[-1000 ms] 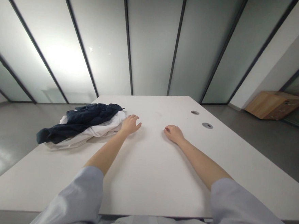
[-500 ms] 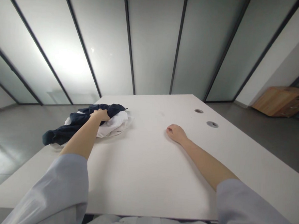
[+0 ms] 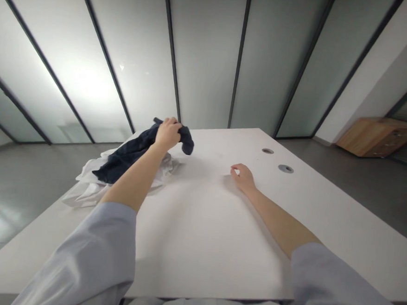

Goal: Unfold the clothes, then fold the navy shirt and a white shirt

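My left hand (image 3: 168, 134) is closed on a dark navy garment (image 3: 128, 159), holding a bunched part of it above the table. One end hangs over to the right of the fingers, and the rest slopes down to the left. Whether it is a shirt or trousers I cannot tell. Under it lies a rumpled pile of white clothes (image 3: 87, 193), partly covered by the navy cloth and my forearm. My right hand (image 3: 244, 177) hovers at the middle of the table, fingers loosely curled, with a gap between thumb and forefinger and nothing held.
The white table (image 3: 197, 245) reaches from my body toward a frosted glass partition (image 3: 203, 55). Two round cable holes, a nearer one (image 3: 286, 169) and a farther one (image 3: 267, 151), sit at its right side. A wooden cabinet (image 3: 372, 136) stands on the floor at far right.
My left hand has lifted the navy garment and carried it to the right, uncovering more of the white clothes. My right hand has risen slightly and its fingers have loosened.
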Motion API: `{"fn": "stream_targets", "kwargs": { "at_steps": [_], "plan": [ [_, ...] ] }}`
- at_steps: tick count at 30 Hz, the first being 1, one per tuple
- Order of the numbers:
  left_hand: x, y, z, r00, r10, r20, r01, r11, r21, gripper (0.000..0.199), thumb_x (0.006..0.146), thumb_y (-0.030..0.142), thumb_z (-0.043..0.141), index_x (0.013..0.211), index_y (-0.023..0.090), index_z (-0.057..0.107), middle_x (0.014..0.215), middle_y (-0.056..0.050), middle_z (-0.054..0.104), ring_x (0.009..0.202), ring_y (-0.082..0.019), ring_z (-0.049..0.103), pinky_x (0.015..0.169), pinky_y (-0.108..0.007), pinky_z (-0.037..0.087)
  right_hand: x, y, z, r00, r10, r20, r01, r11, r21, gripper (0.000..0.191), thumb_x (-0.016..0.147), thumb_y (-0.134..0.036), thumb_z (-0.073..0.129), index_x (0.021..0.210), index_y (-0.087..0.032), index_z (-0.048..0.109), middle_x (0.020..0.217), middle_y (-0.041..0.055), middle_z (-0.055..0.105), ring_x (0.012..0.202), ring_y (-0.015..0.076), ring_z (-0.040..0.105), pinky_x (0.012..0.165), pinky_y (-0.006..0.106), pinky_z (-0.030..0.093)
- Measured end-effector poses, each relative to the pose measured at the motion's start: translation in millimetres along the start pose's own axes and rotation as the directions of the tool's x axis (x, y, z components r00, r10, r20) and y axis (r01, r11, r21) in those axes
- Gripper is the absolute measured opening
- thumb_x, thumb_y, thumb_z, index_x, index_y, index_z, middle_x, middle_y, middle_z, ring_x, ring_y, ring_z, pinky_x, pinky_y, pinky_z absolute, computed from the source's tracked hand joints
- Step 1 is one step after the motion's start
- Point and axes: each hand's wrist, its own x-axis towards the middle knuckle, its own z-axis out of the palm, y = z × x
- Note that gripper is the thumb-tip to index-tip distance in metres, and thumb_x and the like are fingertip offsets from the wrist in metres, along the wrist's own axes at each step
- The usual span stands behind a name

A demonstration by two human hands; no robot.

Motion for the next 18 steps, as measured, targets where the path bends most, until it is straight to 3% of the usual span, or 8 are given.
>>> {"fn": "stream_targets", "kwargs": {
  "at_steps": [2, 4, 6, 7, 9, 12, 15, 18],
  "plan": [
    [-5, 34, 16.0, 0.97, 0.241, 0.03, -0.239, 0.968, -0.072, 0.048, 0.077, 0.013, 0.047, 0.121, 0.023, 0.063, 0.135, -0.007, 0.05, 0.127, -0.028, 0.04, 0.108, -0.043, 0.03, 4, 7, -6, 0.978, 0.079, -0.195, -0.068, 0.996, 0.062, 0.035, 0.086, -0.026, 0.04, 0.111, -0.017, 0.064, 0.109, 0.0134, 0.065, 0.105, 0.0276, 0.054, 0.095, 0.041, 0.039],
    [-22, 64, 38.2, 0.915, 0.404, 0.015, -0.399, 0.91, -0.113, 0.059, 0.076, 0.015, 0.051, 0.134, 0.025, 0.053, 0.149, -0.005, 0.036, 0.136, -0.028, 0.029, 0.113, -0.043, 0.023, 7, 15, -13, 0.926, 0.153, -0.346, -0.131, 0.988, 0.088, 0.039, 0.087, -0.025, 0.038, 0.118, -0.016, 0.059, 0.114, 0.0151, 0.062, 0.11, 0.0291, 0.052, 0.097, 0.044, 0.037],
    [-46, 87, 62.9, 0.888, 0.457, 0.053, -0.446, 0.884, -0.141, 0.071, 0.073, 0.021, 0.058, 0.142, 0.024, 0.043, 0.154, -0.007, 0.029, 0.139, -0.03, 0.025, 0.114, -0.045, 0.02, 9, 22, -18, 0.892, 0.183, -0.413, -0.166, 0.983, 0.076, 0.04, 0.088, -0.025, 0.037, 0.121, -0.015, 0.057, 0.117, 0.0161, 0.06, 0.114, 0.0298, 0.05, 0.1, 0.045, 0.034],
    [-59, 97, 75.0, 0.9, 0.428, 0.079, -0.413, 0.897, -0.156, 0.07, 0.072, 0.024, 0.06, 0.141, 0.023, 0.044, 0.153, -0.008, 0.031, 0.138, -0.031, 0.026, 0.113, -0.045, 0.022, 9, 24, -18, 0.896, 0.173, -0.408, -0.164, 0.985, 0.057, 0.04, 0.088, -0.025, 0.036, 0.122, -0.015, 0.056, 0.118, 0.0163, 0.06, 0.116, 0.03, 0.049, 0.101, 0.046, 0.033],
    [-83, 114, 96.1, 0.944, 0.31, 0.117, -0.286, 0.94, -0.189, 0.061, 0.075, 0.03, 0.059, 0.135, 0.021, 0.05, 0.148, -0.011, 0.039, 0.133, -0.032, 0.033, 0.109, -0.047, 0.028, 9, 26, -14, 0.942, 0.109, -0.317, -0.115, 0.993, -0.001, 0.039, 0.089, -0.026, 0.038, 0.121, -0.016, 0.058, 0.12, 0.016, 0.061, 0.118, 0.0299, 0.049, 0.103, 0.047, 0.032],
    [-107, 130, 116.2, 0.976, 0.144, 0.161, -0.104, 0.967, -0.233, 0.048, 0.083, 0.037, 0.052, 0.128, 0.02, 0.055, 0.136, -0.013, 0.05, 0.124, -0.033, 0.042, 0.102, -0.048, 0.035, 6, 22, -1, 1.0, 0.01, -0.024, -0.013, 0.993, -0.12, 0.038, 0.09, -0.031, 0.045, 0.122, -0.017, 0.06, 0.13, 0.014, 0.059, 0.125, 0.0291, 0.047, 0.106, 0.045, 0.033],
    [-116, 132, 122.4, 0.968, 0.125, 0.218, -0.065, 0.962, -0.266, 0.049, 0.085, 0.039, 0.052, 0.13, 0.02, 0.054, 0.135, -0.013, 0.052, 0.124, -0.033, 0.043, 0.1, -0.049, 0.037, 2, 14, 7, 0.967, -0.009, 0.253, 0.072, 0.968, -0.241, 0.04, 0.093, -0.036, 0.047, 0.127, -0.019, 0.06, 0.138, 0.0117, 0.055, 0.129, 0.0268, 0.045, 0.106, 0.041, 0.034],
    [-116, 122, 121.9, 0.95, 0.157, 0.269, -0.079, 0.957, -0.28, 0.049, 0.083, 0.028, 0.052, 0.132, 0.023, 0.052, 0.14, -0.011, 0.05, 0.128, -0.03, 0.042, 0.102, -0.047, 0.036, 1, 3, 1, 0.941, -0.018, 0.338, 0.134, 0.937, -0.323, 0.041, 0.095, -0.042, 0.044, 0.122, -0.019, 0.064, 0.13, 0.0127, 0.061, 0.121, 0.0268, 0.053, 0.102, 0.04, 0.038]
  ]
}}
